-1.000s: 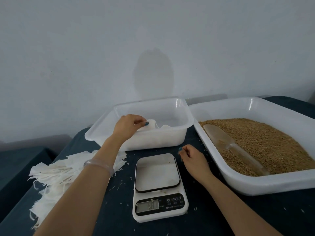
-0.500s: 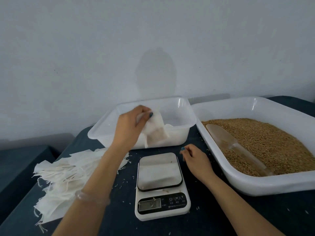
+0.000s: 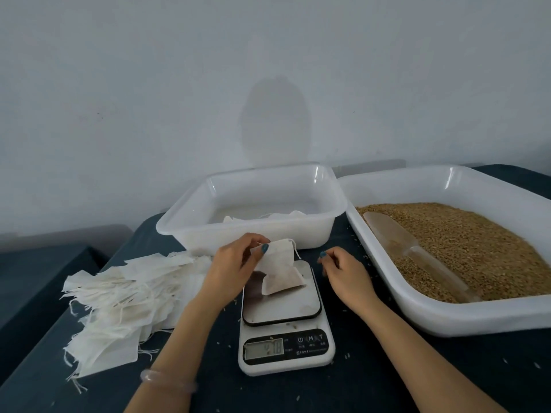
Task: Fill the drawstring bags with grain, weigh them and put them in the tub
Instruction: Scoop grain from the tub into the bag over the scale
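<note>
My left hand [image 3: 231, 268] pinches the top of a white drawstring bag [image 3: 278, 271] partly filled with grain; the bag's bottom rests on the steel plate of the white kitchen scale [image 3: 283, 332]. My right hand [image 3: 343, 272] hovers just right of the scale with fingers loosely curled, holding nothing. Behind the scale stands the white tub [image 3: 253, 234] with filled bags lying inside. At the right a larger white tray [image 3: 465, 320] holds brown grain [image 3: 465, 236] and a clear plastic scoop [image 3: 417, 251].
A heap of flat empty drawstring bags [image 3: 119, 299] lies left of the scale on the dark table [image 3: 387, 377]. Loose grains are scattered around the scale. A plain wall rises behind the tubs, and a lower dark surface sits at far left.
My left hand lifted a filled bag out of the tub and brought it down onto the scale plate. My right hand stayed beside the scale.
</note>
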Demonstrator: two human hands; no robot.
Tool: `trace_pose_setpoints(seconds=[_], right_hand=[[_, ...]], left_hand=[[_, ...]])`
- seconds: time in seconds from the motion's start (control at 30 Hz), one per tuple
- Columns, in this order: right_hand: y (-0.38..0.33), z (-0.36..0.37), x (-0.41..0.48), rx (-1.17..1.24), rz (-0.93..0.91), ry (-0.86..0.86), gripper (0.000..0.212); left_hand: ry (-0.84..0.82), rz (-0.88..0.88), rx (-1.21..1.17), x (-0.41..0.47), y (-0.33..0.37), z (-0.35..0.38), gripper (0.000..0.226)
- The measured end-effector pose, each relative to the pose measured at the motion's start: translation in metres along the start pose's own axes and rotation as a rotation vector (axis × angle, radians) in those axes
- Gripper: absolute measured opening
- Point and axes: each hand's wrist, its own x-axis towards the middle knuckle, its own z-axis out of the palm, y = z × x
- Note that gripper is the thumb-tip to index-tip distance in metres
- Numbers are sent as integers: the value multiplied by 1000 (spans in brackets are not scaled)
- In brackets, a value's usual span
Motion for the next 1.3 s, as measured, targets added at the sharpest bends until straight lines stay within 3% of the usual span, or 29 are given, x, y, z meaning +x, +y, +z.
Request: trace_pose_setpoints(seconds=[0.73, 0.83, 0.97, 1.1, 1.3], right_hand=[[-2, 0, 0, -19, 5, -4, 15], [-3, 0, -1, -15, 4, -2, 16], [-4, -1, -2, 14, 13, 0, 16], [-5, -1, -3, 24, 28, -11, 16], [-6, -2, -3, 28, 44, -25, 18]], left_hand=[[19, -16, -98, -1, 11, 2, 13], [-10, -42, -134, 1, 22, 4, 22], [-23, 32, -119, 8, 40, 1, 18], [46, 39, -281, 37, 58, -26, 26], [161, -3, -74, 127, 62, -64, 21]])
